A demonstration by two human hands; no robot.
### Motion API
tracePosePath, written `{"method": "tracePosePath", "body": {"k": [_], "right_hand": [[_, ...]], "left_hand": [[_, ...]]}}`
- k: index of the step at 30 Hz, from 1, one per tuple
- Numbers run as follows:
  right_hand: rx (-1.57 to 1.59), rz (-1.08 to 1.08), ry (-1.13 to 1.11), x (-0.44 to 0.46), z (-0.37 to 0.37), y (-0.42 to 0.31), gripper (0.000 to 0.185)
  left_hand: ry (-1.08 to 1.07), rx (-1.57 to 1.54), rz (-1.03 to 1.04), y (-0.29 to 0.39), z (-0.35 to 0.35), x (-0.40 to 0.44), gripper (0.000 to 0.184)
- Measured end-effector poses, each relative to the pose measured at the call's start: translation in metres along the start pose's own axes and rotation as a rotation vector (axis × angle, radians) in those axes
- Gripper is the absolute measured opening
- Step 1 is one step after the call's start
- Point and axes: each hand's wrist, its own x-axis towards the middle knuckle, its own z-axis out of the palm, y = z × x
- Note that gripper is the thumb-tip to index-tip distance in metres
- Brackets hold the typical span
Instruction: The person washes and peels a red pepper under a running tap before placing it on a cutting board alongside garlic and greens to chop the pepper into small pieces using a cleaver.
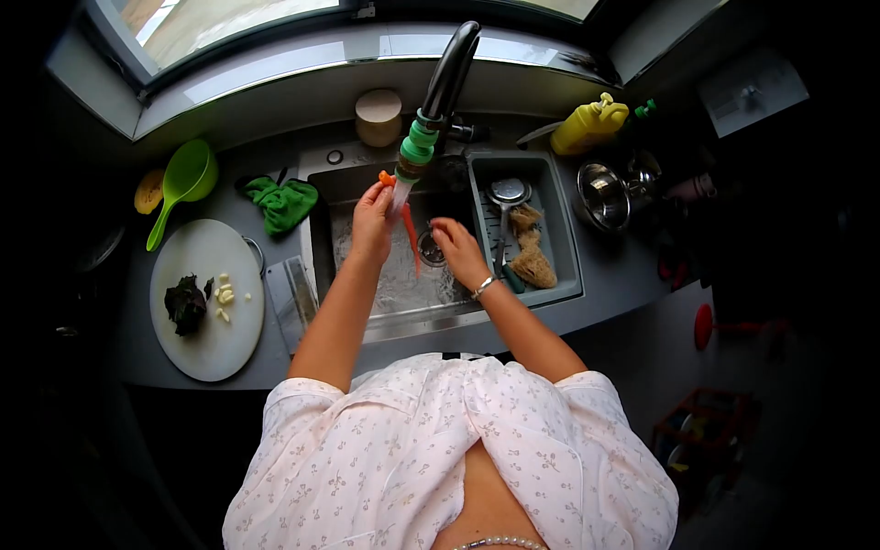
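My left hand [371, 223] is closed round the upper end of a long, tapering carrot [411, 240] under the tap. Water runs from the green-ended black faucet [419, 142] over the carrot and hides part of it. The carrot's thin end points down into the metal sink [367, 291]. My right hand [458, 249], with a bracelet at the wrist, hovers just right of the carrot above the drain. Its fingers are loosely bent and a little apart, and I see nothing in them.
Left of the sink lie a white cutting board [206, 344] with dark leaves [186, 305] and garlic cloves [224, 293], a green ladle [190, 174] and a green cloth [282, 203]. Right are a grey drain basket [566, 243], a metal bowl [603, 195] and a yellow bottle [587, 128].
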Motion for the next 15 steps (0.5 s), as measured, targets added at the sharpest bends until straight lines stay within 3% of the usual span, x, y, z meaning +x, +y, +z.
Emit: {"method": "tracePosePath", "body": {"k": [3, 8, 15], "right_hand": [[0.153, -0.059, 0.112, 0.019, -0.003, -0.039, 0.022], [0.110, -0.120, 0.178, 0.034, 0.003, -0.066, 0.017], [0.173, -0.115, 0.098, 0.030, 0.018, -0.061, 0.013]], "left_hand": [[-0.117, -0.005, 0.013, -0.012, 0.003, -0.006, 0.020], [-0.081, 0.083, 0.061, -0.009, 0.013, -0.027, 0.021], [-0.014, 0.271, 0.211, 0.001, -0.004, -0.042, 0.017]]}}
